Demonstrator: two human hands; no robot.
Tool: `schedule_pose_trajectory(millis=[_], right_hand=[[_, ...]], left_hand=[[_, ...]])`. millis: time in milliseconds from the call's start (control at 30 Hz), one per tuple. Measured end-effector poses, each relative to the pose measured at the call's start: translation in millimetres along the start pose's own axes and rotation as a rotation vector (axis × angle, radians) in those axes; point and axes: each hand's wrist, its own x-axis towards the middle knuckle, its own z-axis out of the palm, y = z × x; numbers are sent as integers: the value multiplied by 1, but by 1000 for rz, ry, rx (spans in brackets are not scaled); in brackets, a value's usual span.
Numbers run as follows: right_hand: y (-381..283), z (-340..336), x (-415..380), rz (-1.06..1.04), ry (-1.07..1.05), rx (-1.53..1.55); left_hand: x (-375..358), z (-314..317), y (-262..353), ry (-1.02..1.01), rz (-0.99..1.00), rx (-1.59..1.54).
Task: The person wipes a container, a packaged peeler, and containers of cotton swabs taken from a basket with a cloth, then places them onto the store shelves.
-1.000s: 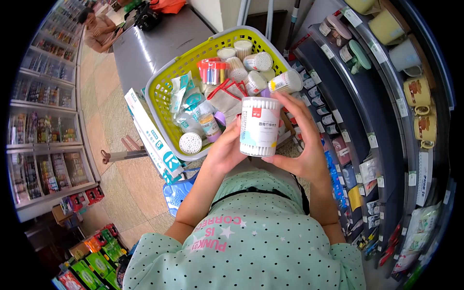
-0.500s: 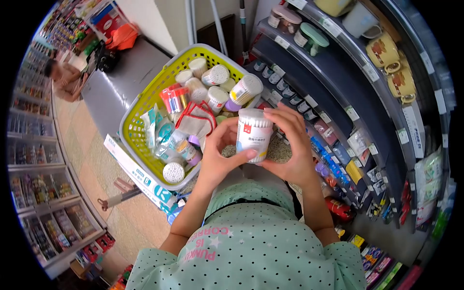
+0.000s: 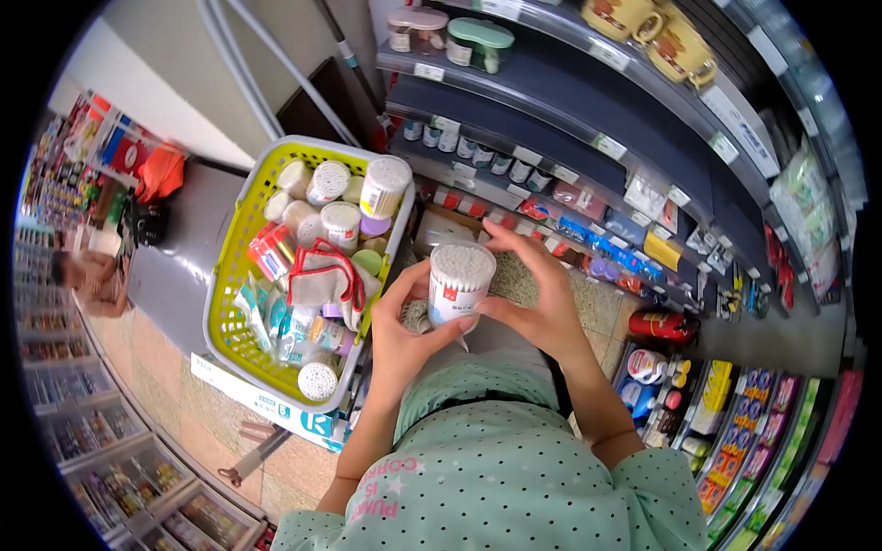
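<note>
A clear round tub of cotton swabs (image 3: pixel 462 277), with white tips under its lid and a red mark on its label, is held upright before my body. My left hand (image 3: pixel 409 317) wraps its left side, the thumb pressing low on the front. On the other side, my right hand (image 3: pixel 537 298) has thumb and index finger spread wide. Its thumb tip is against the tub's label, while the index finger stands off past the lid. Left of my hands, a yellow-green basket (image 3: pixel 220 275) holds several more swab tubs, a grey cloth with red edging (image 3: pixel 322 280) and plastic packets.
Shelves (image 3: pixel 551 83) with lidded boxes, mugs and small goods curve along the far and right sides. A red fire extinguisher (image 3: pixel 663 324) stands at right. The basket rests by a grey tabletop (image 3: pixel 184 239) and a long white box (image 3: pixel 266 404). A person (image 3: pixel 96 280) is at far left.
My view has turned, shifting the shelves left. The tub has tilted so its top faces me more. My right index finger has lifted away from the lid.
</note>
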Motion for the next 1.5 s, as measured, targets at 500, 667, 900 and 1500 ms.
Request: schedule_pose_trajectory(millis=[500, 667, 900, 1500], right_hand=[[-7, -5, -25, 55, 73, -23], [-4, -2, -28, 32, 140, -29], [-9, 5, -31, 29, 163, 12], [4, 11, -22, 140, 97, 60]], left_hand=[[-9, 10, 11, -136, 174, 238], [-8, 14, 7, -138, 238, 278], [-7, 16, 14, -72, 321, 324], [2, 17, 3, -16, 284, 318]])
